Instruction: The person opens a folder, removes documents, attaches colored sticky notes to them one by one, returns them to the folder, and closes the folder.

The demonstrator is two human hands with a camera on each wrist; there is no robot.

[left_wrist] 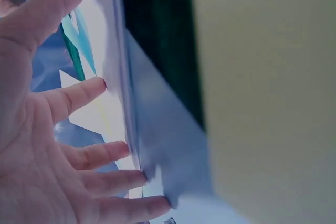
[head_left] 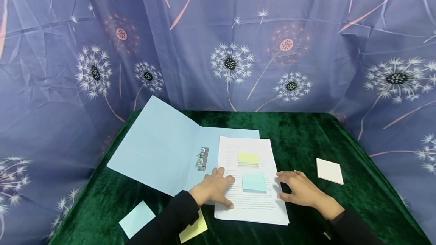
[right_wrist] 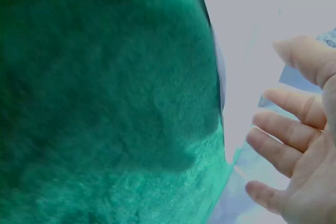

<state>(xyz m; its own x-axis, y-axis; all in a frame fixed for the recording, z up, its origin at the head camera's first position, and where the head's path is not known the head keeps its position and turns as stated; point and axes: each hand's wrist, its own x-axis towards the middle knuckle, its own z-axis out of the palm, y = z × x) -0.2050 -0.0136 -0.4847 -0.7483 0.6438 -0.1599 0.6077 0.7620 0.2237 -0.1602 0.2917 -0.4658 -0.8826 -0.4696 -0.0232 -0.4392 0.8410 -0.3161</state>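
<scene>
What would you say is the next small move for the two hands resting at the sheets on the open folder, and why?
Probably slide the paper stack left and up, toward the metal clip. The left hand lies flat on the stack's left edge and the right hand at its right edge, fingers straight, holding nothing. The stack sits askew, overhanging the blue folder onto the green cloth, not under the clip.
</scene>
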